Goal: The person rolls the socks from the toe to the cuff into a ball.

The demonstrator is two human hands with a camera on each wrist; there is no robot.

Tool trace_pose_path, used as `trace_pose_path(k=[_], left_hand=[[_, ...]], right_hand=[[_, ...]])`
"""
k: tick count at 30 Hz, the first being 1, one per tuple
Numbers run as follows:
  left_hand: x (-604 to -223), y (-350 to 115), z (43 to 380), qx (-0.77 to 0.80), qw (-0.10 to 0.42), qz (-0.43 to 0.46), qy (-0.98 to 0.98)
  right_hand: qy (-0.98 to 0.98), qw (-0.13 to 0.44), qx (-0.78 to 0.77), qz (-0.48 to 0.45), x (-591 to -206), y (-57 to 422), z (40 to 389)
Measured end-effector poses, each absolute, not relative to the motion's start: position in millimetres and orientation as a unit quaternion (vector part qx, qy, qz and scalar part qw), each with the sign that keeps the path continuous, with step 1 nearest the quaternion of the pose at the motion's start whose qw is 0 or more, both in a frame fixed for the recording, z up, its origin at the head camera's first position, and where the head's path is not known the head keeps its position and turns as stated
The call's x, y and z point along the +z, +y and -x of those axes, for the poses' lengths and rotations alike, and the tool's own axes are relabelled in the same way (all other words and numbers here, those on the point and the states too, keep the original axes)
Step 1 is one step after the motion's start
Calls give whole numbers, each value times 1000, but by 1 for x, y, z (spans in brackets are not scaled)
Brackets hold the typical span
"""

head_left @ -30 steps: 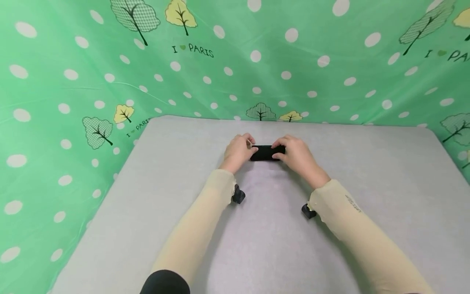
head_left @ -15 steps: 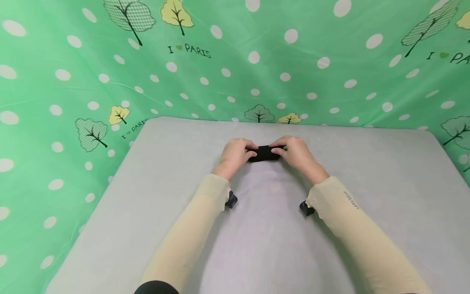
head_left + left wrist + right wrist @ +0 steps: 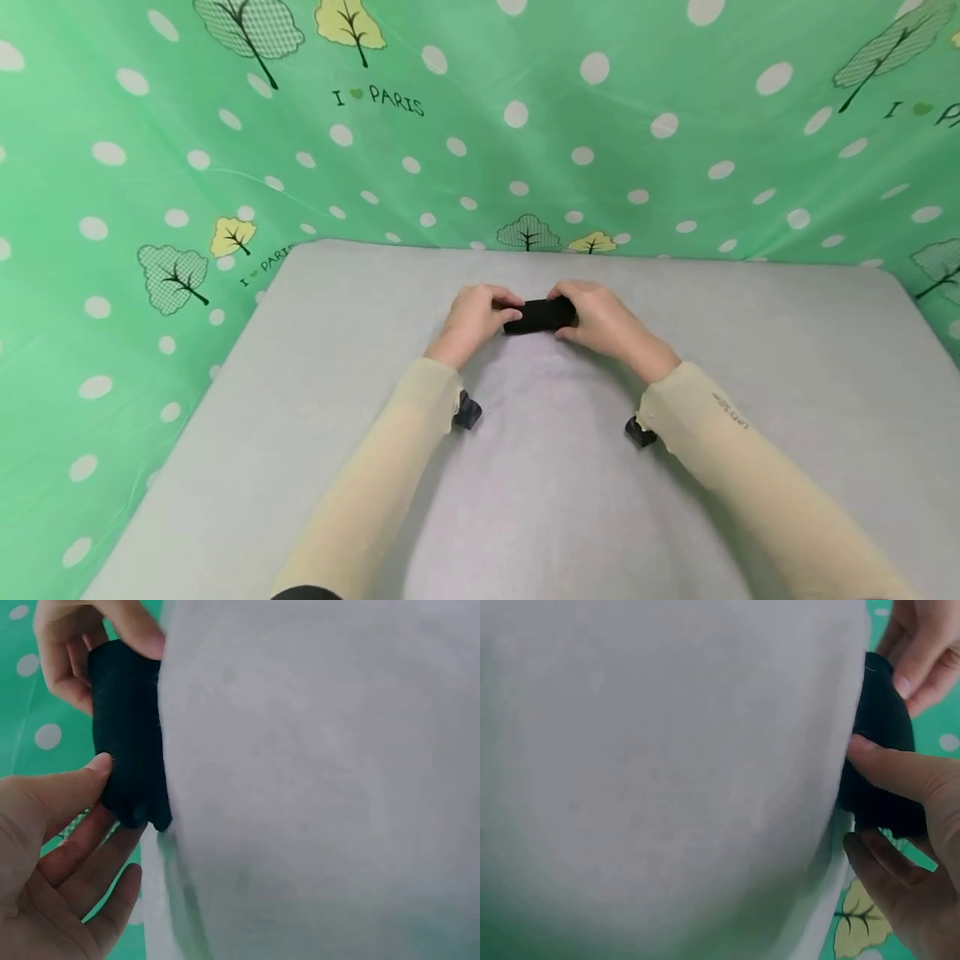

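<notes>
A black fabric roll (image 3: 538, 317), short and roughly oblong, lies crosswise between both hands over the far part of the table. At its left end my left hand (image 3: 471, 321) pinches it between thumb and fingers. My right hand (image 3: 602, 321) grips the right end, thumb on the near side and fingers over the far side. In the left wrist view, the black roll (image 3: 129, 731) shows a soft, uneven lower end beside the left fingers. The right wrist view has the right thumb lying across the roll (image 3: 885, 712); the fingers are partly behind it.
The table wears a light grey cloth (image 3: 525, 483). Behind and to the left hangs a green curtain (image 3: 420, 183) with white dots and tree prints. Small black wrist devices (image 3: 467, 410) sit under both pale sleeves (image 3: 382, 475).
The roll has shifted slightly left and tilted, its right end a little higher. My left hand has moved a little left with it; my right hand has wrapped further round its end.
</notes>
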State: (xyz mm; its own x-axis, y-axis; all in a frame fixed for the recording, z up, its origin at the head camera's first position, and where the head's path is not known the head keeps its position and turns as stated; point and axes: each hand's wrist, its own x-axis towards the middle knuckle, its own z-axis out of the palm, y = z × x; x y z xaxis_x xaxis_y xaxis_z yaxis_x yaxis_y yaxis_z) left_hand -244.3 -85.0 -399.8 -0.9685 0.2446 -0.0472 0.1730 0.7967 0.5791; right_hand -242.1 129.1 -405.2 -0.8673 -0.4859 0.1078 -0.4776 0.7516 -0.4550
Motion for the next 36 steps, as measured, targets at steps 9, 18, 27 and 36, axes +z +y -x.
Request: trace_pose_path(k=[9,18,27,36], left_hand=[[-376,-71,234,168,84,-212,959],[-371,-52,206,252,50,-252,933],[-373,-52,170,535,23,-208,819],[-377,-41,151,591,29,-232,772]], right_hand=[[920,52,-316,227,-396,138,243],[893,73,-407,177,-373,152,206],[782,20,-587,209,-373,170,155],[789,-87,-580,183,-376,162,133]])
